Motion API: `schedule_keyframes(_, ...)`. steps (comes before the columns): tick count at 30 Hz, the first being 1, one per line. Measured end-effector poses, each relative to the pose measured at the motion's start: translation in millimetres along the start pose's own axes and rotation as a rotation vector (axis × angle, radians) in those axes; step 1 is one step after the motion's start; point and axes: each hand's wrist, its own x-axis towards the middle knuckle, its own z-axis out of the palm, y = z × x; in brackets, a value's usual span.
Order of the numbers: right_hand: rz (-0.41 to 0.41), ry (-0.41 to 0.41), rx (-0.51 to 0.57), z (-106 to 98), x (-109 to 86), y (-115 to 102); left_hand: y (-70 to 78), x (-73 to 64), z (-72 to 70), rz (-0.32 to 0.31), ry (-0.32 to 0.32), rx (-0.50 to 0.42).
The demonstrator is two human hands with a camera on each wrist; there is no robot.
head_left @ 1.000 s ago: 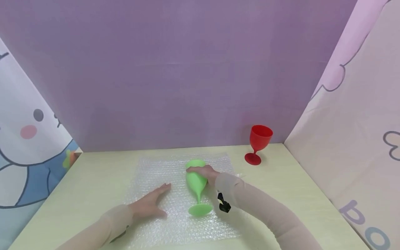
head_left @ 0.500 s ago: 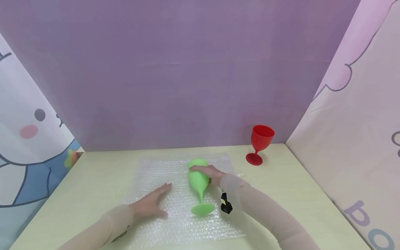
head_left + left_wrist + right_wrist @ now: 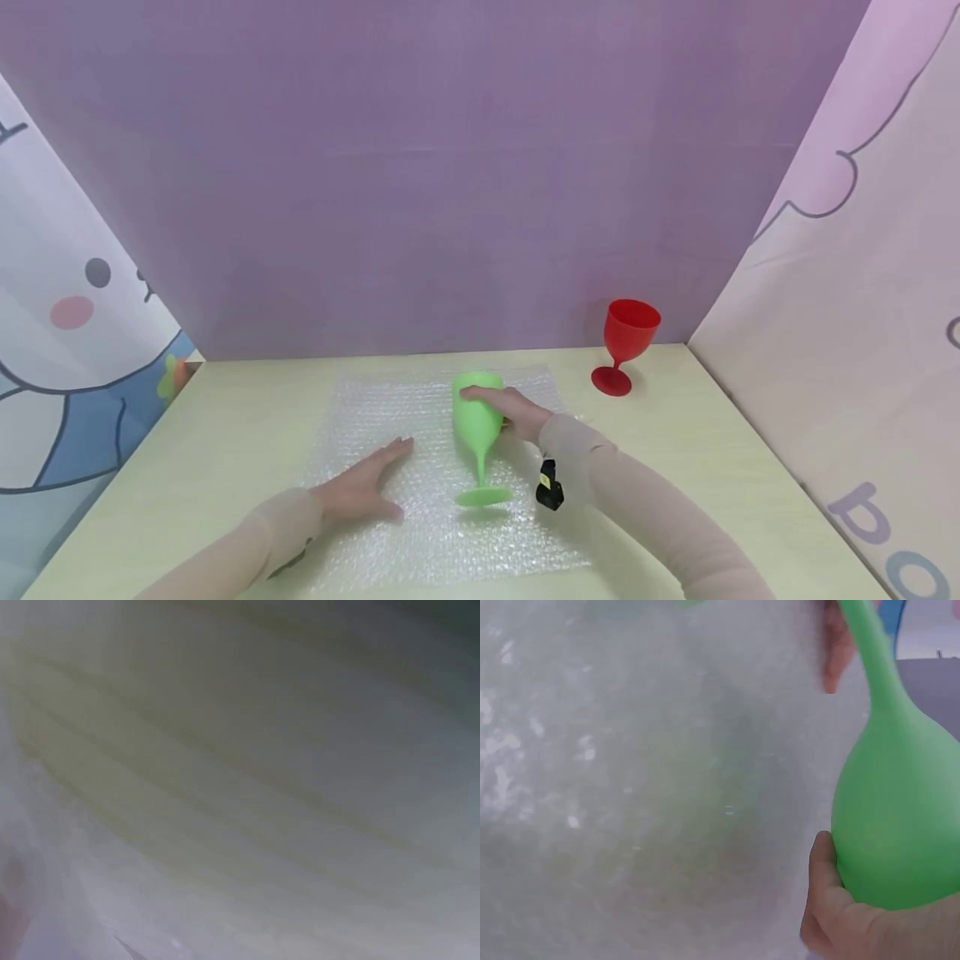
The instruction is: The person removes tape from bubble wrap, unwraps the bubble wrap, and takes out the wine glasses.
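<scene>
My right hand [image 3: 517,411] grips a light green plastic goblet [image 3: 476,435] by its bowl, the thumb lying across it. In the right wrist view the fingers [image 3: 826,881] wrap the bowl's side near the rim. The goblet's foot [image 3: 483,497] hangs just above a sheet of bubble wrap [image 3: 427,546], with a shadow under it. To the left, my left hand [image 3: 362,492] rests on the wrap's left part, fingers spread and holding nothing. The left wrist view is blurred and shows mostly pale surface.
A red goblet [image 3: 628,333] stands upright at the back right of the pale table [image 3: 255,417]. A purple panel [image 3: 450,183] rises behind the table. Printed sheets [image 3: 847,358] border the left and right sides.
The green goblet has turned more upright in my right hand, its rim rising. The right hand has shifted slightly right with it. My left hand stays where it was.
</scene>
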Motion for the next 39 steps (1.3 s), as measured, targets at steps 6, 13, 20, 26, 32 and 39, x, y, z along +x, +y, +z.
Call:
schedule_keyframes(6,-0.076,-0.021,0.012,-3.3,-14.4,-15.8,1.1,-1.5,-0.6,0.006,-0.002,0.000)
schedule_keyframes(13,-0.224,-0.014,-0.069,-16.0,-32.6,-26.6,1.7,-1.2,-1.0,0.009,-0.008,0.009)
schedule_keyframes(20,-0.342,0.081,-0.139,-31.1,-46.4,-31.2,2.0,-2.5,-1.2,-0.006,-0.011,-0.013)
schedule_keyframes(26,-0.352,0.151,-0.170,-42.4,-52.0,-30.6,1.2,-2.2,-1.8,0.000,-0.008,-0.003)
schedule_keyframes(32,-0.440,0.224,-0.210,-49.3,-58.9,-30.0,-0.9,-0.9,-1.0,0.005,-0.007,0.000)
schedule_keyframes(39,-0.456,0.336,-0.292,-58.9,-66.2,-29.8,-0.8,-1.8,0.0,0.008,-0.003,-0.007)
